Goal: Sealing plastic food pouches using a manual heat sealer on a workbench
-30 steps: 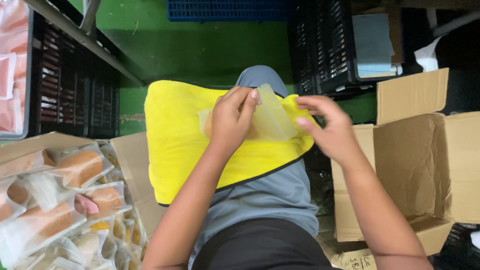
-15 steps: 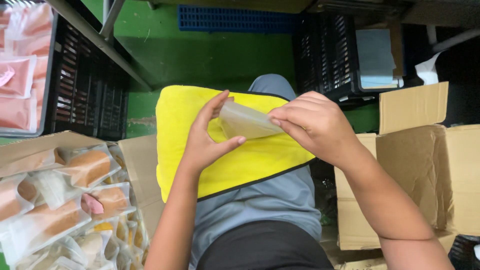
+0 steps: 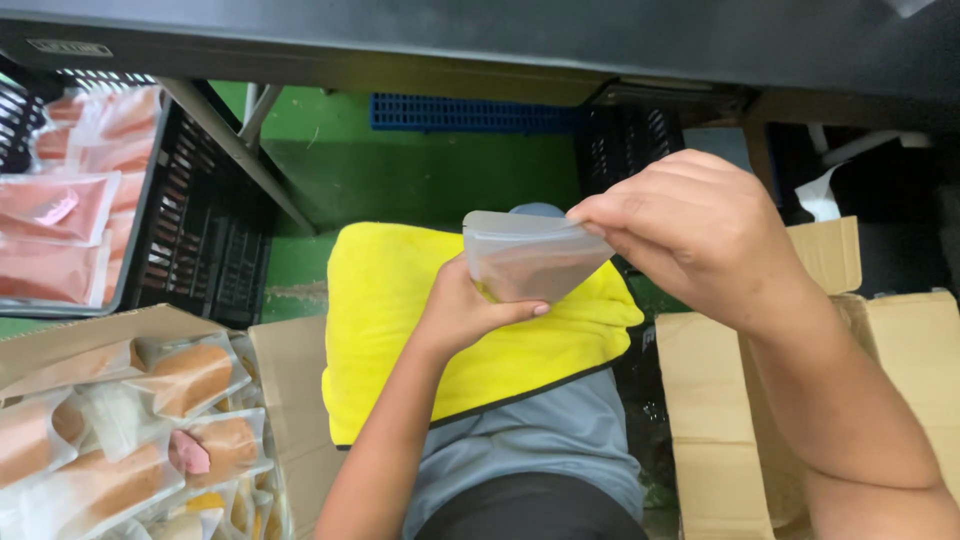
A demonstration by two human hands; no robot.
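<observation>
Nearest the cam, bottom left: open cardboard box [image 3: 60, 345] w/ clear sealed packets [image 3: 185, 378] stacked inside, each showing an orange-brown block; one has a small pink bit against it. Box flap sticks out to the right, just beside the person's leg.

Person's lap: grey trousers, w/ a yellow cloth [image 3: 400, 330] w/ dark edging spread over the knee. Left forearm rises from btm centre.

Above the cloth, both hands hold a small frosted clear pouch [image 3: 530, 265], roughly rectangular w/ rounded top corners, brownish content showing through lower half. Pouch is up off the cloth, about centre frame. Left hand [image 3: 470, 310] cups it from below/behind, thumb laid along the btm edge, fingers hidden behind the pouch. Right hand [image 3: 700, 235] pinches the top right corner btwn thumb & forefinger, other fingers curled in.

Right side: 2nd cardboard box [image 3: 900, 350], open, flaps up, partly hidden behind right arm; contents can't be seen.

Farther left: black slatted crate [image 3: 200, 240] holding flat pinkish-red sealed packets [image 3: 60, 215], laid overlapping. Metal leg runs diagonally past the crate.

Farther back: green floor [image 3: 420, 170], a blue slatted plastic piece [image 3: 470, 113] lying across it, another black crate [image 3: 630, 150] behind the right hand. Dark table edge [image 3: 500, 40] runs across the top, w/ a small pale rectangular label at its left end, too small to make out.
</observation>
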